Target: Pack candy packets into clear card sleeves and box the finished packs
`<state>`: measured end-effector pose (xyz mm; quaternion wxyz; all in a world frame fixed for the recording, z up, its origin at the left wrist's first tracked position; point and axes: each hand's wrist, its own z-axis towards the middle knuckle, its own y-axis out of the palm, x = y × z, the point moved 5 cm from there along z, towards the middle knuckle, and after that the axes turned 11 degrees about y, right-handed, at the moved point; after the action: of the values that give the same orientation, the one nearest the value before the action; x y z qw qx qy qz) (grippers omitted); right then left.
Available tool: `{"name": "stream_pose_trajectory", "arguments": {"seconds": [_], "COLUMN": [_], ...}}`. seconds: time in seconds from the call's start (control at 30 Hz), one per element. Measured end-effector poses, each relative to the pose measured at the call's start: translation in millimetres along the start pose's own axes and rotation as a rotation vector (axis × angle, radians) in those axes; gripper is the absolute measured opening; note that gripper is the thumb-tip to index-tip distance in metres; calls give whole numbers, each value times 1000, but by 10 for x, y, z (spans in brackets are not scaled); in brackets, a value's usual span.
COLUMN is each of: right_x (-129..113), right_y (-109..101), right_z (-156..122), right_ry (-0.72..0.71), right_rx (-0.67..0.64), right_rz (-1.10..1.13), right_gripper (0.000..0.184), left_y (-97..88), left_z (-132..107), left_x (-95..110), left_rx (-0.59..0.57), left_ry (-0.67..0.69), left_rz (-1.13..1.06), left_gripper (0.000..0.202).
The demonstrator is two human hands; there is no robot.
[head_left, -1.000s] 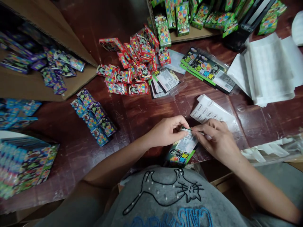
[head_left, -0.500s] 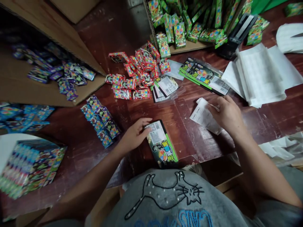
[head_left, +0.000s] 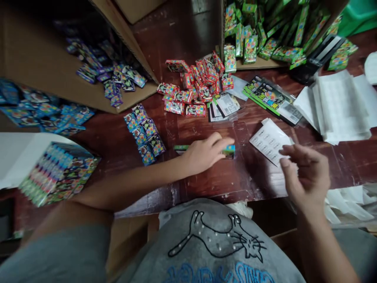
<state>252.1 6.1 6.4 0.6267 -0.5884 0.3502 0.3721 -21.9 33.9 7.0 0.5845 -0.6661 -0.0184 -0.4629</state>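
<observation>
My left hand (head_left: 206, 154) is closed over a flat package of small boxes (head_left: 229, 151), turned up on its narrow edge on the table. Its green end shows to the left of the fingers; the rest is mostly hidden under the hand. To the right, my right hand (head_left: 306, 173) is raised by the near corner of a white sticker sheet (head_left: 268, 142) printed with rows of small labels. Thumb and forefinger are close together, with what looks like a small pale sticker at the thumb tip. A block of blue and purple boxes (head_left: 145, 135) lies left of my left hand.
Loose red boxes (head_left: 203, 80) lie beyond the hands, beside header cards (head_left: 271, 96). Cardboard boxes hold purple boxes (head_left: 112, 78) and green boxes (head_left: 250, 49). A black tape dispenser (head_left: 318, 59) and white sheets (head_left: 341, 106) are at right, stacked packages (head_left: 60, 173) at left.
The package, lying flat before with its label up, is now on its edge under my left hand. My right hand has let go of the sticker sheet and drawn back. The view has shifted left.
</observation>
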Motion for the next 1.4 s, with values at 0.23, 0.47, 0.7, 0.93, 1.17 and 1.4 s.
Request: {"name": "stream_pose_trajectory", "arguments": {"seconds": [0.23, 0.47, 0.7, 0.93, 1.17, 1.4], "right_x": [-168, -123, -240, -526, -742, -832], "right_y": [771, 1307, 1598, 1574, 1795, 1752], "right_z": [-148, -234, -320, -224, -133, -216], "right_ry": [-55, 99, 133, 105, 229, 169], "right_rx": [17, -315, -413, -516, -510, -645], "right_rz": [274, 332, 378, 331, 351, 328], "right_gripper": [69, 76, 93, 83, 82, 81], "left_y": [324, 458, 180, 41, -178, -192], "left_z": [-342, -936, -1250, -1325, -1448, -1664], "left_x": [75, -89, -333, -280, -316, -385], "left_rx": [638, 607, 625, 555, 555, 521], "left_ry": [-328, -386, -396, -384, -473, -304], "left_rz": [-625, -627, -745, -726, -690, -842], "left_gripper": [67, 38, 15, 16, 17, 14]}}
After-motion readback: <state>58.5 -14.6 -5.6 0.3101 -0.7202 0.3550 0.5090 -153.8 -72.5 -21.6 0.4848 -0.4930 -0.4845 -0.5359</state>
